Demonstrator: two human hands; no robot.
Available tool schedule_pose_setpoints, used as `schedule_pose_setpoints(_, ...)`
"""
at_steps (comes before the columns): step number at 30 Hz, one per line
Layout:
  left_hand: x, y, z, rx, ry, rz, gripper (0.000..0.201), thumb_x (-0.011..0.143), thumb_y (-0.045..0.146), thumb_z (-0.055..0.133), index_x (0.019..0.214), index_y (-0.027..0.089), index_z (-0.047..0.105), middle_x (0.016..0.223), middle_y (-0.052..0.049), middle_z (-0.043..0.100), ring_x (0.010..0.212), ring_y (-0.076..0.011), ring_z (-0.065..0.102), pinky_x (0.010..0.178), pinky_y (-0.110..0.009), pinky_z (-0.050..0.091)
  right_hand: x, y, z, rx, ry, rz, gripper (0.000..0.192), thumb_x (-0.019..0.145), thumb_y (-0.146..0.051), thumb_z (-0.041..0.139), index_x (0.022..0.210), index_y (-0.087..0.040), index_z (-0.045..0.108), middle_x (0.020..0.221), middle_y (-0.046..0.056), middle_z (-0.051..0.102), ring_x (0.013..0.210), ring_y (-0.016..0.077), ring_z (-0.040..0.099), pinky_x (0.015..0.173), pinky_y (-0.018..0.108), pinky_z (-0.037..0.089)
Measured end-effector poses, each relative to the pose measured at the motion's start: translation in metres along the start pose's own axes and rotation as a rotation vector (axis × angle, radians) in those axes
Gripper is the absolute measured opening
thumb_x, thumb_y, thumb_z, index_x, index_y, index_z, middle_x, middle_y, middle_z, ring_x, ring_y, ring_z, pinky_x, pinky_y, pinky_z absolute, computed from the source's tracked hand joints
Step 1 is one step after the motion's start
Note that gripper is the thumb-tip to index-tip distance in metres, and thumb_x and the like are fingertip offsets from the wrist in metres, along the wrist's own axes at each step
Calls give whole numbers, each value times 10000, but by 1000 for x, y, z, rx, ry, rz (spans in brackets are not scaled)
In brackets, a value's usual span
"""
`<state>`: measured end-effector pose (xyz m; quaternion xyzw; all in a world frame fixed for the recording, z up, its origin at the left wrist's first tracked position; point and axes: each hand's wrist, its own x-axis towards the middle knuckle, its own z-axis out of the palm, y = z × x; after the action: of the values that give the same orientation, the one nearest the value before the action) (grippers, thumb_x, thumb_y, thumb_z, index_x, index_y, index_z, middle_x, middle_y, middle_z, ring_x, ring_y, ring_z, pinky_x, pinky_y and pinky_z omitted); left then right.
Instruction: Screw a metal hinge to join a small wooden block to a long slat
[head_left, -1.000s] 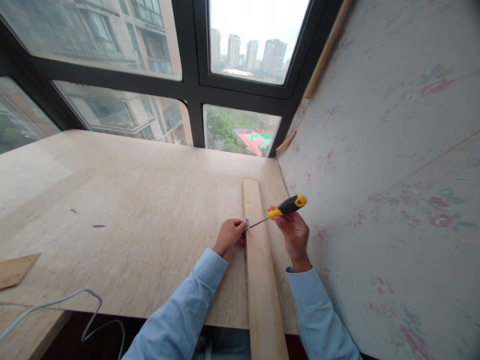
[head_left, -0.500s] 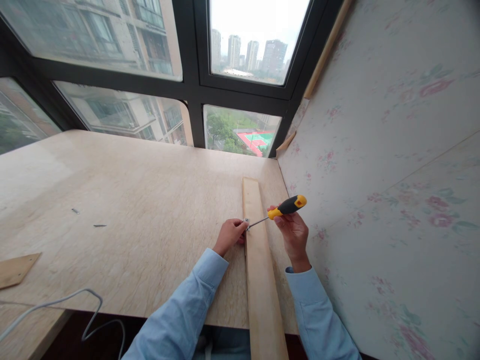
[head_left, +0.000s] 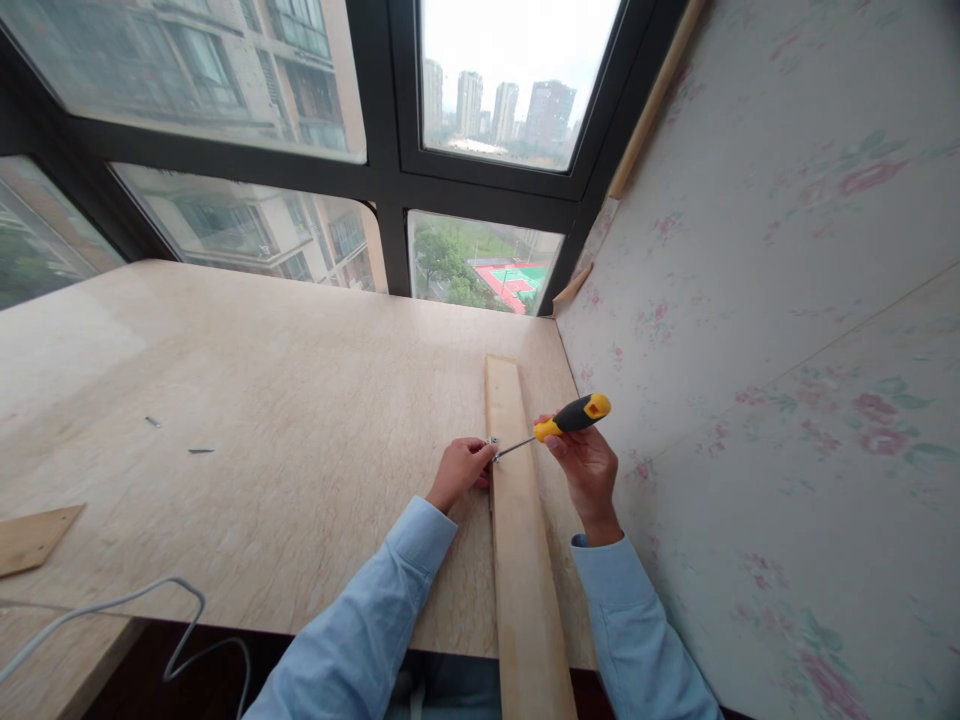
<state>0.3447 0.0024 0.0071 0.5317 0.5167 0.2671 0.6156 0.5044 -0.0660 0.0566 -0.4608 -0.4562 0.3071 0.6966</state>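
Observation:
A long pale wooden board (head_left: 525,560) lies on the stone sill, its near end sticking out past the front edge. My right hand (head_left: 589,470) is closed around a yellow and black screwdriver (head_left: 574,416), tilted with its handle up to the right. The shaft's tip meets a small metal fitting (head_left: 493,442) on the board's left edge. My left hand (head_left: 463,470) pinches at this fitting from the left, thumb over the board and the other fingers partly hidden beside its edge. How much of the fitting lies under the fingers I cannot tell.
Two small metal pieces, one (head_left: 153,421) behind the other (head_left: 201,451), lie on the marble-look sill (head_left: 300,400). A thin wooden piece (head_left: 37,540) and a white cable (head_left: 172,582) are at the left. The flowered wall (head_left: 750,400) rises close on the right; windows stand behind.
The screwdriver's handle has shifted very slightly left and down, with its tip still at the metal fitting. My left hand stays in place.

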Motion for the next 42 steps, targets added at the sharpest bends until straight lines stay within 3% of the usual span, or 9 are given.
schedule_pose_setpoints(11,-1,2,1,8,9,6,223,847,286,616,716,114,669,617,-22,627,534,-133,619,488,-229,536,0,2,0,-71,-5,8,262,709,-322,829,912,-201,715,956,63,767,890,250,716,854,444,585)
schedule_pose_setpoints(17,-1,2,1,11,8,-2,233,835,319,648,711,122,670,619,-22,633,532,-133,626,492,-226,535,9,6,-1,-288,-35,-93,296,714,-390,824,929,-210,726,948,60,746,857,238,682,843,417,564)
schedule_pose_setpoints(21,0,0,1,11,5,10,236,846,308,619,709,122,667,618,-25,632,539,-146,632,490,-243,540,22,-9,6,-358,-119,-80,385,770,-443,772,1075,-219,706,1052,82,727,921,241,663,874,402,545)
schedule_pose_setpoints(27,0,0,1,-7,8,10,227,835,298,616,704,119,663,622,-25,626,545,-141,624,480,-234,536,38,-35,13,-101,-373,42,415,870,-434,673,1241,-268,593,1301,85,640,1190,254,612,973,402,524)
schedule_pose_setpoints(29,0,0,1,-1,9,17,229,837,291,604,696,117,656,615,-23,617,538,-138,618,476,-231,534,42,-40,13,-92,-414,85,441,849,-414,700,1250,-265,589,1287,90,651,1139,257,648,966,428,536)
schedule_pose_setpoints(32,1,-2,2,-1,12,22,230,839,291,586,705,117,657,626,-26,618,543,-144,622,474,-238,537,49,-48,12,-194,-438,113,479,795,-395,755,1228,-242,621,1113,75,731,1013,252,703,922,426,566)
schedule_pose_setpoints(36,2,-4,2,1,22,16,228,835,300,580,719,120,659,623,-26,617,554,-154,627,480,-249,545,59,-56,13,-471,-376,-17,666,669,-392,853,1270,-236,614,955,32,737,853,223,703,821,371,591)
schedule_pose_setpoints(38,2,-3,2,4,22,20,233,835,305,578,717,120,657,624,-27,616,555,-154,625,481,-250,546,63,-57,14,-618,-337,-80,651,641,-422,864,1222,-226,642,906,26,718,753,197,668,754,348,589)
schedule_pose_setpoints(42,0,0,2,13,23,9,240,838,307,572,723,116,660,629,-34,620,557,-155,627,480,-247,541,67,-55,12,-671,-413,-51,644,694,-471,822,1245,-226,596,976,51,703,791,199,658,810,376,576)
